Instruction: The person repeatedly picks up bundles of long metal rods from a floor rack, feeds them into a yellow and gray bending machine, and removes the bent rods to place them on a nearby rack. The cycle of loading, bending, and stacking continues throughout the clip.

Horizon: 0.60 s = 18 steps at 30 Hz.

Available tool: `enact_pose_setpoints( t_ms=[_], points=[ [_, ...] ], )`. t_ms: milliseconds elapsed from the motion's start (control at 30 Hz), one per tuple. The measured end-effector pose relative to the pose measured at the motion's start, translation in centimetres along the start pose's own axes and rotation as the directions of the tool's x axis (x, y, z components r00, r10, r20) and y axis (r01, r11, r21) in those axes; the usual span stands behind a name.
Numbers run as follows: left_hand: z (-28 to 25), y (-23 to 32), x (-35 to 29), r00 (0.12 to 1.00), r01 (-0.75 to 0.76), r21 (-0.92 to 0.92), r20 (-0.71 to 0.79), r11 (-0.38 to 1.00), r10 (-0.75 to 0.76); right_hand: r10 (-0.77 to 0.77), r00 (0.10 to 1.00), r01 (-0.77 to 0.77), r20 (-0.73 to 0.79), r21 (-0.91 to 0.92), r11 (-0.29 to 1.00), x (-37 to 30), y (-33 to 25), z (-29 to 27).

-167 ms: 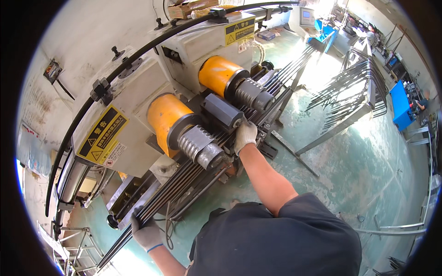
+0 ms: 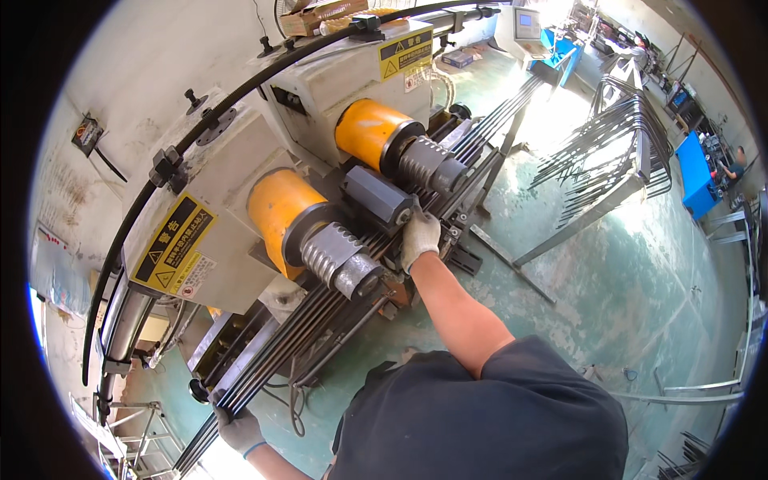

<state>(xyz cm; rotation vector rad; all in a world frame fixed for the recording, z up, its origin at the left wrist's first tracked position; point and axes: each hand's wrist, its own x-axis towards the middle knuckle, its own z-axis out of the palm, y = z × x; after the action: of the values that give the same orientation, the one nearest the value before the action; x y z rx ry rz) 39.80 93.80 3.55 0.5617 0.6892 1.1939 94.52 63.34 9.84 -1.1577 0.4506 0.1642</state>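
Note:
A bundle of long, thin dark metal rods (image 2: 268, 364) runs slantwise along the front of a pale bending machine (image 2: 220, 256). My left hand (image 2: 238, 432), in a grey glove, is closed round the bundle near its lower left end, with the thumb showing above and the fingers mostly hidden. My right hand (image 2: 421, 238), in a whitish glove, is at the right end of a dark angular block (image 2: 374, 198). Its fingers are curled at the block's end, beside the rods; what they grip is hidden. On either side of the block, a ridged steel roller (image 2: 340, 256) projects from an orange cylinder (image 2: 282, 214).
A black hose (image 2: 240, 92) arches over the machine. To the right, a metal rack (image 2: 592, 220) carries many bent rods. A control panel (image 2: 524, 28) and a blue workbench (image 2: 696, 176) stand farther off, with another person (image 2: 734, 166) by the bench.
My left hand has shifted slightly down and left along the rods. The right hand stays by the block's end. The machine appears slightly farther left in view.

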Motion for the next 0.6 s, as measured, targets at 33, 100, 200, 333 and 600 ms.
enact_pose_setpoints(
  t_ms=[33, 100, 200, 333, 600],
  points=[
    [-0.6, 0.2, -0.2, 1.000, -0.007, 0.019, -0.025, 1.000, 0.008, 0.008, 1.000, -0.007, 0.018, -0.050, 0.999, -0.2, 0.1, 0.0],
    [-1.3, -0.3, 0.3, 0.990, -0.017, 0.009, 0.143, 1.000, 0.015, -0.025, 0.998, 0.029, 0.063, -0.055, 0.998, -0.4, 0.1, -0.5],
    [2.2, -2.9, -1.7, 0.997, -0.061, 0.232, 0.050, 0.971, 0.051, -0.152, 0.979, 0.167, 0.132, -0.112, 0.980, -0.6, 1.4, -1.4],
    [6.0, -6.1, -3.5, 0.990, 0.128, -0.073, 0.068, 0.989, -0.123, -0.162, 0.969, 0.176, 0.186, -0.058, 0.983, 0.1, 3.1, -2.5],
    [11.7, -8.5, -8.5, 0.928, 0.373, -0.104, 0.033, 0.922, -0.372, -0.533, 0.575, 0.770, 0.621, -0.631, 0.096, -1.4, 2.4, -5.0]
  ],
)
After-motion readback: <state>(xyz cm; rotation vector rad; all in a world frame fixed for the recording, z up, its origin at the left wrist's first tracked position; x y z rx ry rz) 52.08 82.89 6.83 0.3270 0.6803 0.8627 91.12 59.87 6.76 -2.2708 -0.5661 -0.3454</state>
